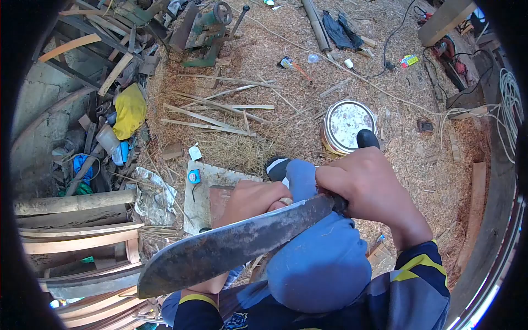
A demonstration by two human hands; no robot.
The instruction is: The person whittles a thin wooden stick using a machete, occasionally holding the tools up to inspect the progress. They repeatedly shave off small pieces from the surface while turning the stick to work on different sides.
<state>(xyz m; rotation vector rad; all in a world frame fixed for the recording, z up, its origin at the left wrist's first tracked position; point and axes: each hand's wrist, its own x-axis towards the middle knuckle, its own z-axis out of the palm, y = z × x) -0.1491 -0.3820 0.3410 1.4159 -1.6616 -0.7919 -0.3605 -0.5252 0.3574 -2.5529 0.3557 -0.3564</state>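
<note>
- Head view: the person's right hand has its fingers clamped around the handle end of a machete, the thumb side close to the root of the blade.
- The machete lies slantwise across the front of the body, its broad, dark-stained blade reaching down to the lower left, over the left forearm and in front of a raised knee in blue trousers.
- The left hand is just beyond the blade, fingers curled in together; whether they are clamped on anything cannot be told, since the blade hides part of them.
- Beyond the left hand, a reddish-brown block rests on a pale board; a blue tape measure lies on the same board.
- Past the right hand stands a round tin with a stained whitish lid.
- Thin wooden strips lie crossed on a floor strewn with shavings, above a heap of fine straw-coloured scrapings.
- At the left are a yellow cloth and a curved wooden frame.
- A coil of pale cord hangs at the far right.
</note>
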